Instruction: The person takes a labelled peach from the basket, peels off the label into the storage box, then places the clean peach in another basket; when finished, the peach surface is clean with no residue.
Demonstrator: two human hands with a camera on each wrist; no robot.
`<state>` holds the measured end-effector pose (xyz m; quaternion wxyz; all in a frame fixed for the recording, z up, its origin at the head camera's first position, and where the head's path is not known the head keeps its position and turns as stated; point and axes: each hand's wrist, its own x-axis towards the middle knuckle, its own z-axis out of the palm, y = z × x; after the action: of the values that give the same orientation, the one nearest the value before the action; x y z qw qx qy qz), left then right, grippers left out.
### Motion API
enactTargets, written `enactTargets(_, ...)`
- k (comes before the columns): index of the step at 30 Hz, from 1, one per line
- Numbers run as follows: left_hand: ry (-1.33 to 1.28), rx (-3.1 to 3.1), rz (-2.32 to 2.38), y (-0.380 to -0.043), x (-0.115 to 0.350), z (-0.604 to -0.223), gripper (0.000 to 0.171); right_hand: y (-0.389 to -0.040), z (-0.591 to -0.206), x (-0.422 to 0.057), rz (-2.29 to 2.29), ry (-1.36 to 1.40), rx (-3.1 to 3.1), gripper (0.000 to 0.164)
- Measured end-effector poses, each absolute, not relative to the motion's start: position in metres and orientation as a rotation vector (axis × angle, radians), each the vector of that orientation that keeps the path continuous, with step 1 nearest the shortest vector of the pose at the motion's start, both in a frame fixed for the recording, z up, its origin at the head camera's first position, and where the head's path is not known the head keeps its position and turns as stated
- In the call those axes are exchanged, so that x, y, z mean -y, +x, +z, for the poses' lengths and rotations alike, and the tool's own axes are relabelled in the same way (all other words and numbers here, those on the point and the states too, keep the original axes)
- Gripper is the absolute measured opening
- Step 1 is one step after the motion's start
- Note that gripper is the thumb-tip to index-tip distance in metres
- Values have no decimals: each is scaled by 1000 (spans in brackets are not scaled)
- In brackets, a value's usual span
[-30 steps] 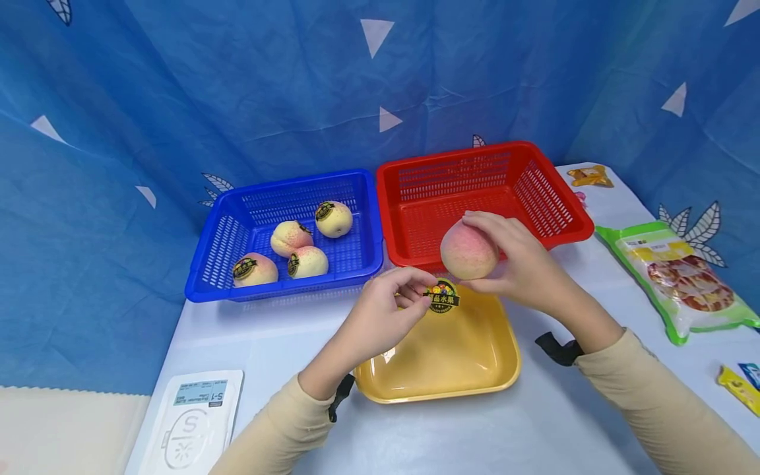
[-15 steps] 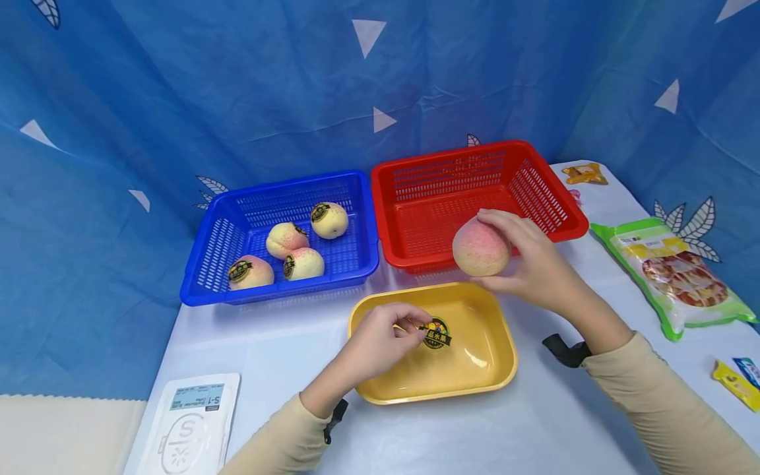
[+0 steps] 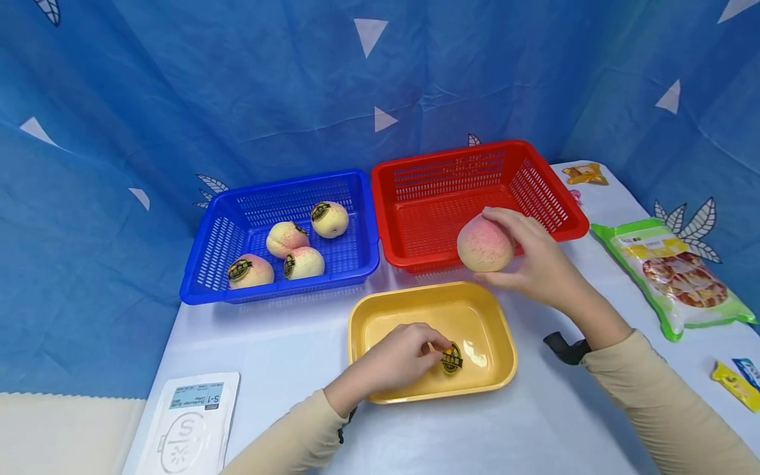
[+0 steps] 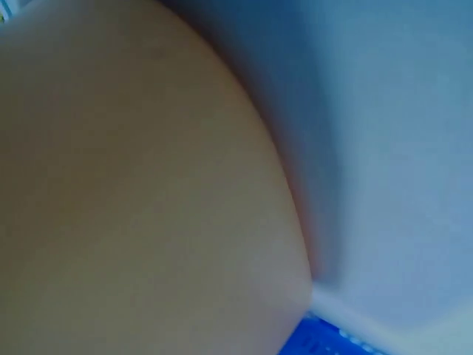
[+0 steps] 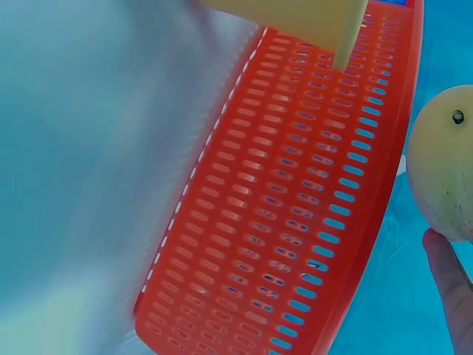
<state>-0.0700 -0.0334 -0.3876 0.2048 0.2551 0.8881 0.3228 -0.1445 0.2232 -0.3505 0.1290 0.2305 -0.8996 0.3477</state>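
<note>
In the head view my right hand [image 3: 531, 264] holds a pink and cream peach [image 3: 485, 244] up in front of the red basket [image 3: 415, 264], fingers over its top and thumb beneath. The peach [image 5: 447, 163] also shows at the right edge of the right wrist view, a fingertip against it. My left hand [image 3: 404, 359] is low in the yellow tray [image 3: 380, 303] and pinches a round black sticker [image 3: 452, 358] printed with colourful fruit. Whether the sticker touches the tray bottom I cannot tell. Skin fills much of the left wrist view, and the fingers there are hidden.
Several peaches with black stickers, one being a peach [image 3: 329, 220], lie in the blue basket [image 3: 198, 277]. A white packet [image 3: 190, 422] lies at the left front. To the right are a green and white food bag [image 3: 673, 274], a yellow wrapper [image 3: 736, 386] and an orange wrapper [image 3: 584, 173].
My left hand has come down and towards me into the yellow tray with the sticker. My right hand has shifted right with the peach, away from the left hand.
</note>
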Motion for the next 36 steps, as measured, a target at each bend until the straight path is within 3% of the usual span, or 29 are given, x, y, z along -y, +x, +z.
enactTargets(14, 913, -2569, 497, -67, 22, -391, 29, -150, -352, -224, 1031, 629, 2631, 94)
enactTargets(22, 863, -2681, 579, -77, 28, -378, 32, -153, -352, -225, 1063, 607, 2629, 96)
enactTargets(30, 792, -2995, 862, -107, 52, -351, 33, -166, -348, -233, 1150, 529, 2643, 96)
enactTargets(36, 581, -3149, 918, -133, 65, -352, 51, -192, -347, -244, 1232, 435, 2700, 100)
